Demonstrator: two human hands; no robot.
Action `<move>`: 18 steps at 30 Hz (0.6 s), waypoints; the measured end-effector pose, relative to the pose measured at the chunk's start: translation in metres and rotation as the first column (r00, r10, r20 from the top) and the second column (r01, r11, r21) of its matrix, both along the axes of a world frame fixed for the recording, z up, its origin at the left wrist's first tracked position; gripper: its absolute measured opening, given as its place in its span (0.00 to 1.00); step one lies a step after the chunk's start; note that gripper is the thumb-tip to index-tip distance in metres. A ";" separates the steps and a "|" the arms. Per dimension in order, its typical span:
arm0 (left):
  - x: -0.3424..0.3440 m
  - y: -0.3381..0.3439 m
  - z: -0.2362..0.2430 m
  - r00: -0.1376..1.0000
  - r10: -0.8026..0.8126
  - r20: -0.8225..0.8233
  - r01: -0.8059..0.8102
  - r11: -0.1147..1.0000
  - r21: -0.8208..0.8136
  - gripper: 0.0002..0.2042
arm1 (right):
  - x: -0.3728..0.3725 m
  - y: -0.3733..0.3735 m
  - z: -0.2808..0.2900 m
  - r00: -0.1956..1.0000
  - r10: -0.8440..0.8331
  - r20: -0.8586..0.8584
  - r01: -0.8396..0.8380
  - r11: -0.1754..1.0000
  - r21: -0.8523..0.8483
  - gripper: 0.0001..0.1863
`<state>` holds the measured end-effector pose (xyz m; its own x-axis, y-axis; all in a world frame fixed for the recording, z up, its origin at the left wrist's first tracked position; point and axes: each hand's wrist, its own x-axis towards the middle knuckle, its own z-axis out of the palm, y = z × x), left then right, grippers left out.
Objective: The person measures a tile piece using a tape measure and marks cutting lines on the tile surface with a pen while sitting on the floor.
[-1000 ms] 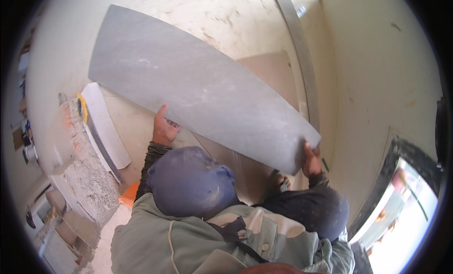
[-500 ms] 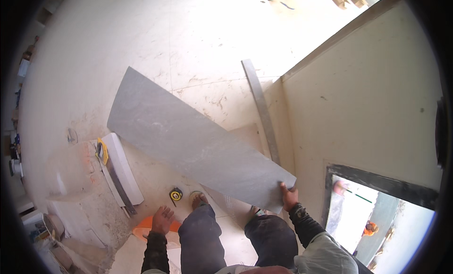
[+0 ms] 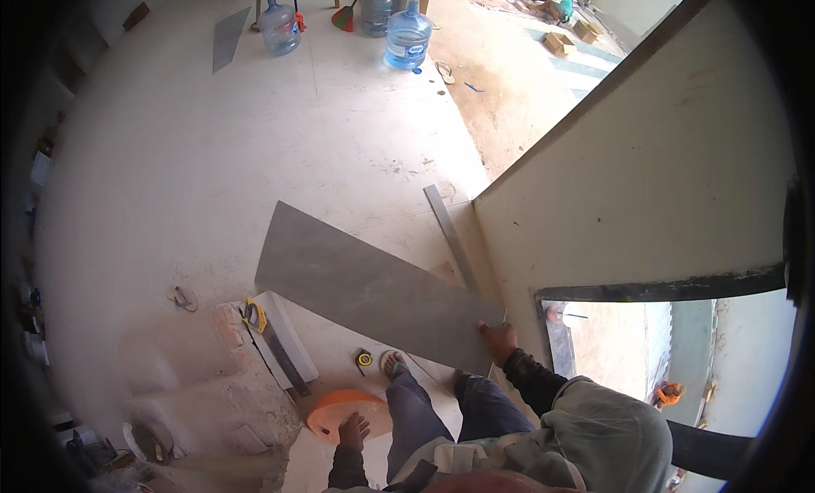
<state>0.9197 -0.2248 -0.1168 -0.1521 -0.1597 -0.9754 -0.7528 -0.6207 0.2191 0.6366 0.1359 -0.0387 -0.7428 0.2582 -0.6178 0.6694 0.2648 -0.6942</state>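
A long grey tile (image 3: 365,281) slants across the middle, from the near right up to the far left. My right hand (image 3: 499,340) is closed round its near right end, thumb on top. The tile's far end appears close to the floor; I cannot tell whether it touches. My left hand (image 3: 353,427) is open with fingers spread, over or beside an orange basin (image 3: 329,411), and holds nothing. Left of my feet are a yellow tape measure (image 3: 363,358) and a handsaw (image 3: 284,360) with a yellow handle, which lies along a pale block (image 3: 296,336).
A narrow grey strip (image 3: 450,238) lies beside the right wall (image 3: 620,187). A dark-framed opening (image 3: 611,340) is at the right. Broken masonry (image 3: 246,408) lies at the left. Water bottles (image 3: 407,41) stand at the far side; a person (image 3: 558,2) crouches beyond the doorway.
My view has tilted up and swung left, bringing the water bottles and the crouching person into sight. My right hand keeps its grip on the tile; my left hand stays open.
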 end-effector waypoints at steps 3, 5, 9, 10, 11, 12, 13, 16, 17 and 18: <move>-0.029 -0.009 0.014 0.965 0.214 -0.149 -0.172 0.952 0.254 0.35 | -0.009 -0.055 0.075 0.990 0.084 -0.115 -0.088 0.996 -0.028 0.21; -0.077 -0.012 0.030 0.930 0.316 -0.188 -0.225 0.893 0.390 0.40 | -0.026 -0.090 0.108 0.964 0.160 -0.210 -0.168 0.986 -0.017 0.19; -0.178 -0.011 0.092 0.779 0.618 -0.106 -0.420 0.640 0.643 0.49 | -0.052 -0.158 0.175 0.934 0.191 -0.301 -0.202 0.979 -0.004 0.21; -0.207 -0.013 0.106 0.723 0.689 -0.051 -0.506 0.579 0.639 0.52 | -0.062 -0.169 0.180 0.916 0.231 -0.327 -0.227 0.973 0.052 0.20; -0.233 -0.017 0.114 0.679 0.730 -0.071 -0.502 0.533 0.682 0.48 | -0.073 -0.175 0.179 0.899 0.272 -0.344 -0.249 0.962 0.112 0.19; -0.256 -0.020 0.116 0.632 0.770 -0.091 -0.491 0.488 0.722 0.44 | -0.084 -0.178 0.180 0.878 0.314 -0.362 -0.268 0.948 0.170 0.19; -0.274 -0.027 0.117 0.599 0.770 -0.220 -0.437 0.544 0.716 0.39 | -0.096 -0.186 0.194 0.878 0.316 -0.361 -0.295 0.949 0.112 0.18; -0.315 -0.039 0.115 0.532 0.480 -0.697 -0.208 0.873 0.442 0.27 | -0.135 -0.202 0.249 0.867 0.367 -0.336 -0.388 0.922 0.005 0.17; -0.320 -0.038 0.119 0.524 0.163 -0.836 -0.083 0.987 0.140 0.23 | -0.153 -0.203 0.256 0.857 0.413 -0.308 -0.432 0.902 0.005 0.16; -0.332 -0.037 0.121 0.535 0.191 -0.823 -0.077 0.981 0.177 0.21 | -0.173 -0.206 0.264 0.843 0.459 -0.280 -0.477 0.879 0.005 0.15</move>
